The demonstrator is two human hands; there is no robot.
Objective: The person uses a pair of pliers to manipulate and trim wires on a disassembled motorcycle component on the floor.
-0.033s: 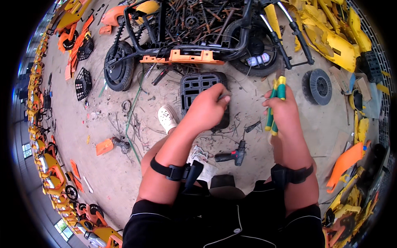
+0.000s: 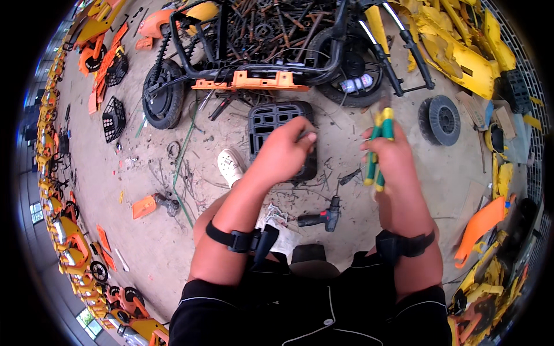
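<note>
My right hand [image 2: 395,153] is closed around a pair of pliers [image 2: 387,128] with green and yellow handles. Their dark, blurred jaws point away from me, toward the front wheel of the frame. My left hand [image 2: 284,151] is held over a black plastic slotted panel [image 2: 271,120], fingers curled and thumb against the forefinger. Anything pinched there is too small to make out. Beyond the panel stands a stripped black scooter frame [image 2: 231,74] with an orange strip [image 2: 248,82] along its near side.
A cordless drill [image 2: 326,216] lies near my feet, beside a crumpled white cloth [image 2: 283,233]. To the right is a grey disc [image 2: 444,121]. Rusty metal parts [image 2: 271,29] fill the space behind the frame. Yellow panels [image 2: 456,63] pile up at the far right; a black basket [image 2: 113,120] lies left.
The whole view has shifted slightly. Both hands keep nearly the same pose, and the pliers stay in my right hand.
</note>
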